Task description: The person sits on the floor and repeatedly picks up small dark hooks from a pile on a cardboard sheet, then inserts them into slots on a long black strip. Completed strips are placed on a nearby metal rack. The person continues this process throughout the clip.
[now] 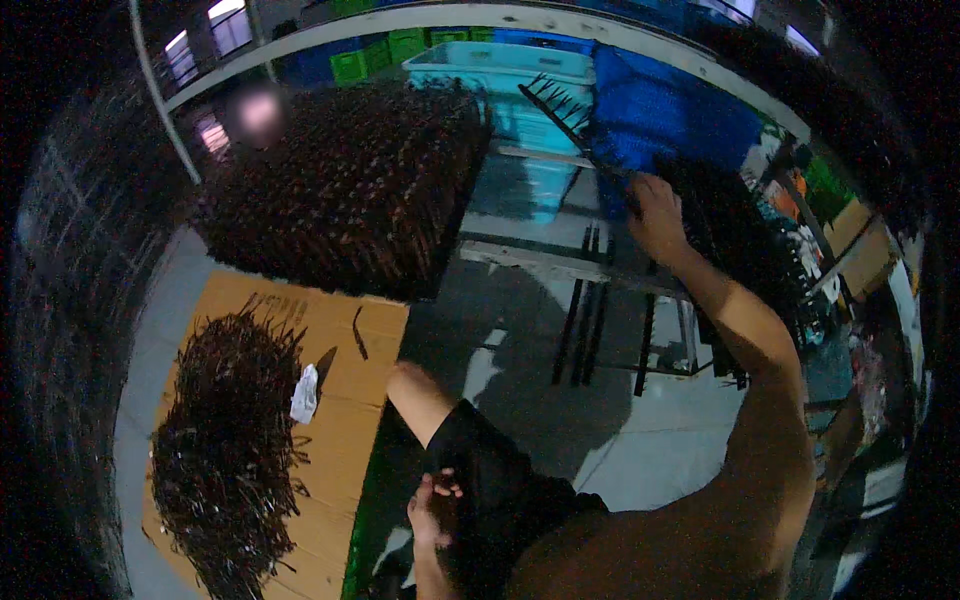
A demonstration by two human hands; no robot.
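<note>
**Snag risk at the spiked rack**

Stacked dark spiked mass [350, 190] sits well left of the right hand [655, 215]; bumped, it may well slide off its support. Loose heap of thin dark pieces [230, 430] lies on cardboard [350, 390], just left of the left hand [435, 510].

Right hand is closed around a dark toothed strip [570, 115], far end projecting up-left; the teeth could catch neighbouring strips. Left hand rests on the lap, fingers loosely curled, holding nothing visible.
</note>
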